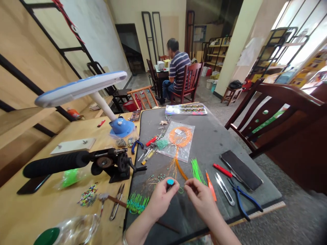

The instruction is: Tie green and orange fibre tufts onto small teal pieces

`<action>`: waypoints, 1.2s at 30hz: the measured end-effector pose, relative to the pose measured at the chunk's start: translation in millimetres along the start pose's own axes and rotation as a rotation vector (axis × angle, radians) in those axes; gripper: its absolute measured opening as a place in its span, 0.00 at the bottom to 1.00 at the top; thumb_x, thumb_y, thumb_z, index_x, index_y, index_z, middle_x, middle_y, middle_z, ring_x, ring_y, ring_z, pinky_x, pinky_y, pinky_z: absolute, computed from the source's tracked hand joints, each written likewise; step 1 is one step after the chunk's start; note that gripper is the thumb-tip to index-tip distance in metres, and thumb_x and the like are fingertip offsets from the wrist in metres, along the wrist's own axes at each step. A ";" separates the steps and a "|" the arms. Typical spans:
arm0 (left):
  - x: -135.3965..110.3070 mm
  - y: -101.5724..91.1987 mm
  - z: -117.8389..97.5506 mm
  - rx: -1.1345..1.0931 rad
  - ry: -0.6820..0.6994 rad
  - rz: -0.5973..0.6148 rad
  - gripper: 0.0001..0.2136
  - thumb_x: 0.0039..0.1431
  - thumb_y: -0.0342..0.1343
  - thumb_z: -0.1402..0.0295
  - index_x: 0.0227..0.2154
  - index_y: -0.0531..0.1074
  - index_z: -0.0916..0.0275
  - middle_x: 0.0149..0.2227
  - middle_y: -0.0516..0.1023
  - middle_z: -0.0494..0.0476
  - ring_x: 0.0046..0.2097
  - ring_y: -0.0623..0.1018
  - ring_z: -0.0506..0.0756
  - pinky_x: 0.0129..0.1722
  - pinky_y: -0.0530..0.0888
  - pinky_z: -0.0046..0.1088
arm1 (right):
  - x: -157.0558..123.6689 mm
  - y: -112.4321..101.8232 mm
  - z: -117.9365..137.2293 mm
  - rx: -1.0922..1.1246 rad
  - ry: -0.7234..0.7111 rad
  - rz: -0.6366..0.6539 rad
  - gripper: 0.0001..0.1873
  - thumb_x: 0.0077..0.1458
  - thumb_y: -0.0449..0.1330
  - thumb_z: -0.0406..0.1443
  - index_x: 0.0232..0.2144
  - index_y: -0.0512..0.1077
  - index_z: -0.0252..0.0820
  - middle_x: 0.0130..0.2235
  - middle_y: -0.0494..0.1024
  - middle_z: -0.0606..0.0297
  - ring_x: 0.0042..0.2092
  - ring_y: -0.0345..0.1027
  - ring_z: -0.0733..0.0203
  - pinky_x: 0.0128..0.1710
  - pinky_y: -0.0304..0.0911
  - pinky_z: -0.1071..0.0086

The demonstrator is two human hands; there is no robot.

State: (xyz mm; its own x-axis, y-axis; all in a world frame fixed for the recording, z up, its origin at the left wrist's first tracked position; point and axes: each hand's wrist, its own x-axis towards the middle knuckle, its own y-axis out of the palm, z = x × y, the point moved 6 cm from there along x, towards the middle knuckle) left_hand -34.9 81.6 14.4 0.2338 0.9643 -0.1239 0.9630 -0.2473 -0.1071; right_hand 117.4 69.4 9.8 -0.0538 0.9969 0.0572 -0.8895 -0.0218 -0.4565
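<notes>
My left hand (160, 199) is closed in a pinch on a small blue round piece (170, 182) over the grey mat (217, 143). My right hand (201, 197) is closed too, its fingertips pinched on a thin green thread (181, 190) that runs toward the left hand. Between and beyond the hands lie orange cords (180, 168), a bunch of green strands (196, 170) and scattered small beads (158, 177).
On the mat lie a bag with an orange coil (180, 137), thread snips (224, 189), blue pliers (244, 199), a red pen (222, 169) and a phone (241, 169). A hand-crank tool (112, 163) and a blue lamp (84, 86) stand left. A person sits at a far table (177, 69). A wooden chair (276, 109) is on the right.
</notes>
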 end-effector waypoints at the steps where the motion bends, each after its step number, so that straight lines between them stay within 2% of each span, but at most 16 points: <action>1: -0.2 -0.8 -0.1 0.019 0.006 -0.005 0.10 0.56 0.55 0.63 0.25 0.69 0.63 0.25 0.68 0.50 0.30 0.67 0.51 0.32 0.64 0.25 | 0.7 -13.3 -2.3 -0.132 -0.009 -0.063 0.12 0.58 0.52 0.43 0.31 0.70 0.42 0.28 0.75 0.64 0.29 0.68 0.61 0.29 0.61 0.71; 3: -0.9 -2.8 -0.8 0.065 0.019 -0.024 0.10 0.56 0.55 0.62 0.26 0.69 0.63 0.25 0.68 0.50 0.30 0.67 0.51 0.32 0.64 0.25 | 1.9 -42.1 -10.0 -0.470 0.029 -0.212 0.14 0.58 0.52 0.45 0.31 0.70 0.42 0.30 0.76 0.61 0.30 0.70 0.59 0.29 0.59 0.70; 6: -1.9 -6.0 -1.0 0.106 0.031 -0.070 0.10 0.56 0.54 0.61 0.27 0.70 0.63 0.25 0.69 0.50 0.29 0.67 0.52 0.31 0.64 0.25 | 5.8 -62.7 -27.6 -0.870 0.147 -0.184 0.14 0.58 0.52 0.43 0.27 0.69 0.42 0.29 0.76 0.58 0.29 0.72 0.56 0.26 0.57 0.70; 8: -1.8 -7.8 -0.6 0.098 0.037 -0.101 0.10 0.56 0.54 0.61 0.27 0.70 0.64 0.25 0.69 0.50 0.29 0.67 0.52 0.31 0.64 0.25 | 7.5 -65.7 -38.0 -0.989 0.207 -0.131 0.13 0.58 0.53 0.42 0.25 0.68 0.42 0.27 0.77 0.58 0.28 0.72 0.56 0.24 0.56 0.70; 10: -1.0 -9.4 -0.1 0.067 0.039 -0.124 0.10 0.56 0.55 0.62 0.27 0.71 0.64 0.25 0.69 0.51 0.29 0.67 0.52 0.32 0.64 0.25 | 8.1 -66.5 -43.5 -0.986 0.222 -0.132 0.13 0.57 0.53 0.40 0.23 0.67 0.43 0.26 0.76 0.59 0.27 0.73 0.57 0.24 0.55 0.70; 13: 0.2 -11.3 2.1 -0.012 0.015 -0.142 0.09 0.54 0.56 0.62 0.26 0.71 0.64 0.25 0.69 0.50 0.29 0.67 0.51 0.32 0.64 0.24 | 6.8 -71.2 -46.6 -0.772 0.221 -0.231 0.14 0.56 0.52 0.43 0.21 0.64 0.45 0.22 0.75 0.63 0.26 0.71 0.57 0.24 0.55 0.70; 15: 0.6 -11.6 4.8 -0.073 -0.021 -0.146 0.10 0.54 0.57 0.62 0.25 0.70 0.64 0.24 0.68 0.49 0.28 0.66 0.50 0.30 0.63 0.24 | 6.0 -69.9 -47.9 -0.437 0.207 -0.258 0.16 0.55 0.51 0.48 0.22 0.63 0.46 0.22 0.74 0.64 0.24 0.69 0.58 0.22 0.55 0.70; 17: 0.5 -10.9 7.6 -0.123 -0.052 -0.149 0.10 0.54 0.57 0.61 0.25 0.69 0.64 0.23 0.66 0.48 0.26 0.64 0.49 0.28 0.62 0.23 | 5.8 -57.8 -46.4 -0.045 0.202 -0.190 0.18 0.54 0.50 0.53 0.25 0.62 0.46 0.21 0.73 0.66 0.19 0.65 0.62 0.18 0.54 0.72; 19: 0.2 -9.9 9.7 -0.158 -0.065 -0.157 0.11 0.53 0.57 0.61 0.25 0.69 0.64 0.23 0.66 0.48 0.25 0.63 0.48 0.27 0.61 0.23 | 4.0 -40.0 -38.6 0.222 0.203 -0.108 0.21 0.51 0.52 0.56 0.27 0.61 0.45 0.18 0.68 0.71 0.16 0.58 0.65 0.15 0.51 0.74; 21: 0.2 -9.7 11.1 -0.175 -0.066 -0.172 0.11 0.53 0.57 0.60 0.25 0.69 0.64 0.23 0.66 0.48 0.25 0.63 0.48 0.26 0.61 0.22 | 0.3 -25.1 -26.2 0.289 0.176 -0.093 0.21 0.50 0.54 0.55 0.27 0.63 0.44 0.16 0.62 0.75 0.17 0.56 0.67 0.17 0.51 0.75; 23: 0.5 -10.4 11.2 -0.172 -0.057 -0.186 0.11 0.53 0.57 0.61 0.26 0.70 0.64 0.23 0.67 0.48 0.25 0.64 0.48 0.27 0.61 0.23 | -4.8 -9.7 -14.9 0.288 0.155 -0.050 0.20 0.52 0.55 0.53 0.29 0.66 0.42 0.19 0.62 0.74 0.21 0.58 0.67 0.19 0.54 0.75; 25: 0.7 -12.1 9.9 -0.154 -0.043 -0.200 0.11 0.54 0.57 0.61 0.26 0.70 0.64 0.23 0.68 0.49 0.26 0.65 0.49 0.28 0.62 0.23 | -10.9 7.3 -9.0 0.325 0.188 0.053 0.20 0.53 0.55 0.52 0.31 0.66 0.42 0.21 0.64 0.73 0.21 0.59 0.68 0.18 0.54 0.76; 28: -0.1 -15.0 6.3 -0.124 -0.015 -0.224 0.10 0.54 0.56 0.61 0.26 0.70 0.64 0.24 0.69 0.49 0.29 0.66 0.50 0.31 0.64 0.24 | -18.6 28.1 -4.8 0.416 0.249 0.211 0.21 0.54 0.52 0.54 0.35 0.64 0.43 0.21 0.67 0.74 0.16 0.54 0.71 0.14 0.47 0.78; 30: -1.5 -15.4 4.5 -0.114 0.003 -0.228 0.10 0.54 0.56 0.62 0.26 0.70 0.64 0.25 0.69 0.50 0.30 0.67 0.51 0.32 0.64 0.25 | -19.5 34.9 -2.1 0.428 0.246 0.249 0.23 0.54 0.51 0.55 0.39 0.63 0.42 0.19 0.68 0.75 0.14 0.52 0.73 0.13 0.45 0.79; 33: -3.5 -11.6 4.4 -0.124 0.014 -0.199 0.09 0.55 0.56 0.62 0.26 0.70 0.64 0.25 0.69 0.50 0.30 0.68 0.51 0.33 0.65 0.25 | -16.3 38.1 -0.8 0.421 0.252 0.240 0.27 0.53 0.52 0.55 0.46 0.61 0.41 0.19 0.68 0.75 0.14 0.51 0.73 0.14 0.45 0.79; 36: -3.7 -7.2 7.1 -0.171 -0.018 -0.170 0.09 0.55 0.56 0.63 0.26 0.70 0.64 0.24 0.68 0.49 0.29 0.67 0.50 0.32 0.65 0.24 | -13.0 36.4 -1.0 0.432 0.256 0.223 0.29 0.53 0.52 0.54 0.48 0.62 0.41 0.20 0.68 0.74 0.14 0.50 0.73 0.13 0.45 0.78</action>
State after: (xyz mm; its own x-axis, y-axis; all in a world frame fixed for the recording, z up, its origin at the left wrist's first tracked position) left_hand -43.7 79.1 8.6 0.0654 0.9886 -0.1357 0.9974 -0.0604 0.0402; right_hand 86.2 55.7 -8.5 -0.1980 0.9499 -0.2419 -0.9775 -0.2098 -0.0238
